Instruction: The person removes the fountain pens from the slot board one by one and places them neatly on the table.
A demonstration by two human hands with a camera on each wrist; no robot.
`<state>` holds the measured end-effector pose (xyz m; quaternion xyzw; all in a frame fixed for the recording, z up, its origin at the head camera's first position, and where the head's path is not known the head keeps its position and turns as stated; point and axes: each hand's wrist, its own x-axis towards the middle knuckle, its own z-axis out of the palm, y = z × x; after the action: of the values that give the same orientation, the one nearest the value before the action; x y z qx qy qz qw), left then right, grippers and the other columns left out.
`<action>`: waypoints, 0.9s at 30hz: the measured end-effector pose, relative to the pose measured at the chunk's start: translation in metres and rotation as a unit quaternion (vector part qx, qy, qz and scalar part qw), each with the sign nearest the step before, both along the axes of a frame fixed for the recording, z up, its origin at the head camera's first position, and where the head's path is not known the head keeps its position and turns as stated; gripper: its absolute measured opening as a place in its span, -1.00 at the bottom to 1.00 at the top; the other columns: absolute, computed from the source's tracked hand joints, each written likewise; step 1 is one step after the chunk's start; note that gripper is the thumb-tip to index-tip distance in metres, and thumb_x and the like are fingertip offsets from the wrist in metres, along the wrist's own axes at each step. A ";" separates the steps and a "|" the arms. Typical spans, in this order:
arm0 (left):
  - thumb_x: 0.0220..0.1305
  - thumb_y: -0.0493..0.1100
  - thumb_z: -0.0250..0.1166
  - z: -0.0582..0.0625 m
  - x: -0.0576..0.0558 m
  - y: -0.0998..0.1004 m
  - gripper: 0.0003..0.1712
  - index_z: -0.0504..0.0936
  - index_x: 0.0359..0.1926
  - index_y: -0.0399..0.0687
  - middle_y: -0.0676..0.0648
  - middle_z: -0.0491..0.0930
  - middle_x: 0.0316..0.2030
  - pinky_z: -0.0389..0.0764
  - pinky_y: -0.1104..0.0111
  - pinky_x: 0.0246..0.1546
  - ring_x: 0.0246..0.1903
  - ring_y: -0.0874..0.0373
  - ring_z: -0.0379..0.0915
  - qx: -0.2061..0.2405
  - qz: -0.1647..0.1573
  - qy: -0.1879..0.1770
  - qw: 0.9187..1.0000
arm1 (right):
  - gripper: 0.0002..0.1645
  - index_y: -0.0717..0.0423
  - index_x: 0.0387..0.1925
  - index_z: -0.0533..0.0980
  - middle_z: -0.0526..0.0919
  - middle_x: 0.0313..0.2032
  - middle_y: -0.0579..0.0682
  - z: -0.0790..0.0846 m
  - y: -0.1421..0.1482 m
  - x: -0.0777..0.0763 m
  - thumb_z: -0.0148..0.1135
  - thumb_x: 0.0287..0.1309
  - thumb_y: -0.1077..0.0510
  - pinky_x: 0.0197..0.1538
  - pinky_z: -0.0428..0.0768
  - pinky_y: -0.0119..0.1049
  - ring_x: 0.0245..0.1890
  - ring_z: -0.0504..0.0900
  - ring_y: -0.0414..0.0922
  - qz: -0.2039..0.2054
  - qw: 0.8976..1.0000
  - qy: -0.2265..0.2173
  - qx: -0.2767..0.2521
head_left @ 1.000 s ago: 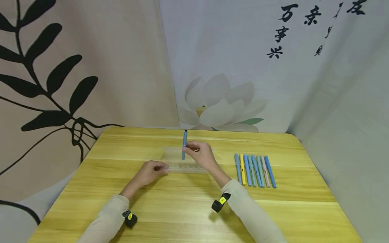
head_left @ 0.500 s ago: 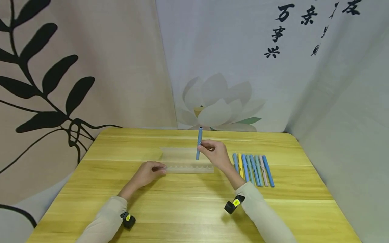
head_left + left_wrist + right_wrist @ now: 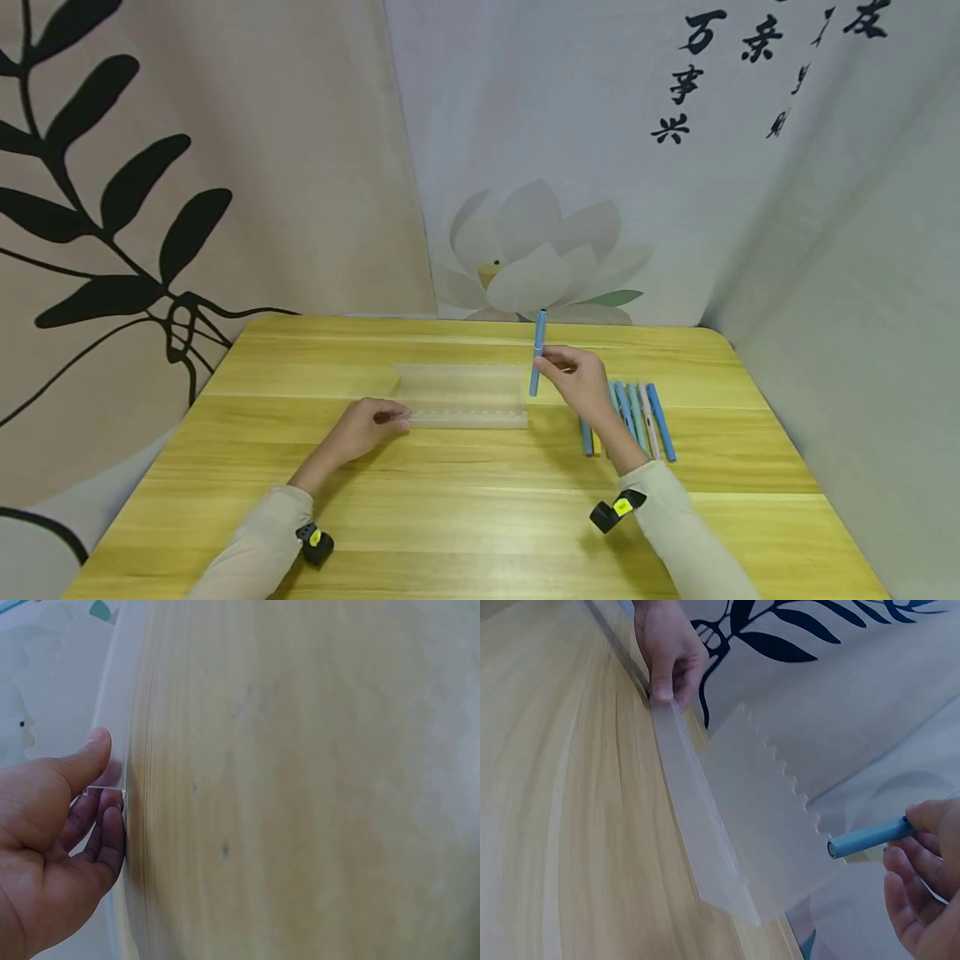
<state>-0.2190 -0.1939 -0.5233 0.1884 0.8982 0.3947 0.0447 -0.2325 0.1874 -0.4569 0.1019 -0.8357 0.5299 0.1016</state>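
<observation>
A clear plastic pen rack [image 3: 461,392] with a row of notches along its edge stands on the table; the right wrist view shows its notched panel [image 3: 769,817]. My left hand [image 3: 372,429] pinches the rack's left end, thumb and fingers on either side of the edge in the left wrist view. Just past the rack's right end, my right hand [image 3: 577,379] holds a blue pen [image 3: 539,333] nearly upright between thumb and fingers. One end of that blue pen [image 3: 866,838] points toward the rack in the right wrist view.
To the right lies a row of several pens [image 3: 652,417] in blue, green, pink and yellow, partly hidden behind my right hand and wrist. The wooden table [image 3: 450,517] ends at a back edge against printed curtains [image 3: 337,167].
My right hand has moved right with the blue pen, from above the rack to beyond its right end. The left hand stays at the rack's left end.
</observation>
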 end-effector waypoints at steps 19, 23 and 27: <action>0.36 -0.12 0.40 0.001 0.000 0.000 -0.71 0.76 0.01 -0.16 0.00 0.74 -0.19 0.62 0.27 -0.12 -0.20 0.20 0.58 -0.003 0.012 -0.009 1.000 | -0.53 0.20 0.11 0.66 0.76 -0.12 0.14 -0.006 0.060 0.008 0.34 0.36 -0.04 -0.16 0.62 -0.46 -0.20 0.64 -0.26 -0.055 0.998 -0.012 0.022; 0.36 -0.11 0.40 0.000 0.000 0.000 -0.71 0.76 0.01 -0.15 -0.01 0.74 -0.15 0.63 0.22 -0.07 -0.16 0.18 0.60 -0.003 0.015 -0.009 1.000 | -0.54 0.18 0.11 0.67 0.77 -0.13 0.12 -0.011 0.072 0.009 0.33 0.36 -0.05 -0.15 0.60 -0.48 -0.23 0.63 -0.33 -0.067 0.997 -0.008 0.039; 0.36 -0.11 0.39 0.001 0.001 0.001 -0.72 0.76 0.01 -0.15 -0.02 0.74 -0.15 0.63 0.19 -0.06 -0.16 0.16 0.60 0.000 0.016 -0.013 1.000 | -0.53 0.20 0.12 0.66 0.76 -0.12 0.14 -0.013 0.083 0.013 0.31 0.38 -0.05 -0.15 0.59 -0.49 -0.24 0.62 -0.36 -0.076 0.996 -0.009 0.052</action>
<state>-0.2176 -0.1933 -0.5222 0.1687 0.9003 0.3981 0.0496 -0.2197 0.2701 -0.4697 0.0379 -0.8683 0.4776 0.1287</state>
